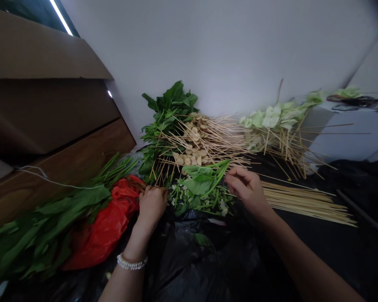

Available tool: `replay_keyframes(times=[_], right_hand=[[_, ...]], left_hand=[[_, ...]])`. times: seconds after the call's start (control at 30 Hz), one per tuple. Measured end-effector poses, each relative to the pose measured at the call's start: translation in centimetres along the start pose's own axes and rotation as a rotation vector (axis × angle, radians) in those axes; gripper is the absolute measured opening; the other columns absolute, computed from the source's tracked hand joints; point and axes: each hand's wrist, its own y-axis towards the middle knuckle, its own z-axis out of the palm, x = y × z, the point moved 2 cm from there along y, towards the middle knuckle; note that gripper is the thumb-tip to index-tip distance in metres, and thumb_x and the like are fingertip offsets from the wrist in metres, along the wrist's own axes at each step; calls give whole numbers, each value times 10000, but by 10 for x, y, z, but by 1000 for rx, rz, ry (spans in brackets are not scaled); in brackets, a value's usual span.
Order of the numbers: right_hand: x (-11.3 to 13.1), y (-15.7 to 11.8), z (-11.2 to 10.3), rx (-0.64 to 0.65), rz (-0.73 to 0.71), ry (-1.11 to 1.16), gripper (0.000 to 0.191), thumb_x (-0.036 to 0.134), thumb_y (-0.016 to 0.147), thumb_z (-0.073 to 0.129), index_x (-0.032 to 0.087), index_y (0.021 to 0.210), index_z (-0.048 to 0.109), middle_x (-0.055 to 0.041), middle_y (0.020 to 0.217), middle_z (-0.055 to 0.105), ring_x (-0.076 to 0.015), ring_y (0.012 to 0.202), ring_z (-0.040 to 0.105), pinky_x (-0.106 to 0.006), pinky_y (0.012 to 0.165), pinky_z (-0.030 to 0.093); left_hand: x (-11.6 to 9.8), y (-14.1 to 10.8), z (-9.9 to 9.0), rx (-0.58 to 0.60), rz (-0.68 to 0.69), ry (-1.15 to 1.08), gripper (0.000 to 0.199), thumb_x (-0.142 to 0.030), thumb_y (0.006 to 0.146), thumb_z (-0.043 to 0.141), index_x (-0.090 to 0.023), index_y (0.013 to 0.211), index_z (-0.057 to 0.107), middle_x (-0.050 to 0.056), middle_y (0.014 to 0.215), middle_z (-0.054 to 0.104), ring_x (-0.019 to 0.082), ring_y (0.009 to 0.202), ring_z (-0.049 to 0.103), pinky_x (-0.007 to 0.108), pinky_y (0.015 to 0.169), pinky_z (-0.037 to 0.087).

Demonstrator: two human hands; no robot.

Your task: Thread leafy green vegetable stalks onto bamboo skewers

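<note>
My right hand (pixel 247 188) is closed in a pinch at the right end of a bright leafy green (pixel 200 182), whose stems meet my fingertips. Below that leaf is a heap of cut stems and leaf scraps (pixel 214 203). My left hand (pixel 153 201), back upward and fingers curled, is beside a red plastic bag (pixel 108 228). Its fingertips are hidden, so I cannot make out what they hold. Behind my hands lie skewers threaded with pale slices (pixel 193 142), looking like potato. To the right of my right hand, bare wooden skewers (pixel 308 203) lie in a row.
Long leafy greens (pixel 47 228) spread at the left by the red bag. More greens (pixel 173 102) stand against the white wall (pixel 214 50). Skewered pale green leaves (pixel 272 117) are at the back right. Black plastic (pixel 192 268) covers the front. A cardboard box (pixel 47 109) stands left.
</note>
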Motion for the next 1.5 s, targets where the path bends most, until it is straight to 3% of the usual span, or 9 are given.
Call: replay_keyframes(times=[0.17, 0.37, 0.47, 0.6, 0.83, 0.97, 1.13, 1.3, 1.5], right_hand=[[1, 1, 1, -1, 11, -4, 232, 321, 837, 576, 198, 644, 539, 54, 494, 448, -97, 470, 367, -248, 458, 275], [0, 2, 1, -11, 30, -8, 238, 330, 837, 572, 203, 639, 534, 54, 489, 441, -101, 465, 359, -253, 458, 268], [-1, 2, 0, -18, 32, 1, 235, 331, 836, 575, 203, 642, 538, 54, 491, 445, -101, 462, 364, -253, 459, 275], [2, 1, -1, -23, 29, -9, 248, 333, 829, 582, 203, 625, 527, 53, 496, 443, -101, 471, 370, -252, 464, 276], [3, 0, 1, -10, 26, -11, 247, 339, 826, 580, 202, 626, 532, 54, 487, 444, -99, 465, 358, -251, 461, 267], [2, 0, 2, -11, 32, 0, 245, 336, 826, 583, 203, 627, 532, 52, 490, 448, -99, 471, 364, -251, 465, 269], [0, 1, 2, 7, 85, 63, 235, 355, 814, 604, 195, 647, 559, 53, 472, 461, -86, 432, 339, -238, 422, 222], [-5, 1, 3, 178, 224, 312, 218, 371, 810, 622, 182, 703, 608, 59, 447, 499, -61, 366, 279, -220, 381, 138], [-11, -9, 2, 626, 378, 471, 248, 404, 783, 680, 157, 766, 668, 47, 473, 533, -53, 369, 339, -202, 376, 137]], left_hand=[[10, 8, 6, 52, 70, -342, 307, -205, 864, 485, -231, 1003, 758, 89, 1031, 759, 265, 993, 669, 359, 868, 484], [4, 10, 8, 76, 202, -800, 354, -204, 858, 437, -180, 1061, 726, 53, 874, 769, 205, 823, 703, 313, 801, 522], [3, 10, 7, 37, 252, -752, 392, -105, 810, 426, -182, 1046, 729, 60, 917, 744, 184, 822, 684, 296, 792, 519], [5, 8, 8, -48, 295, -431, 430, -5, 709, 465, -214, 944, 758, 73, 969, 682, 221, 949, 616, 346, 891, 469], [4, 7, 10, -16, 332, -230, 220, -101, 777, 579, -207, 825, 766, 94, 913, 652, 252, 916, 569, 367, 850, 454], [3, 8, 4, -104, 350, -410, 98, -237, 797, 656, -207, 779, 747, 77, 905, 664, 244, 915, 590, 373, 873, 445], [-6, 5, -7, -144, 256, -950, 171, -353, 798, 674, -201, 832, 746, 55, 873, 732, 214, 858, 655, 323, 830, 487], [-12, -1, -8, -63, 16, -1428, 272, -413, 685, 777, -172, 810, 758, 59, 800, 756, 202, 768, 673, 297, 743, 526], [-15, -2, -11, 66, -135, -1796, 360, -374, 564, 861, -167, 840, 759, 27, 734, 723, 131, 664, 638, 221, 634, 502]])
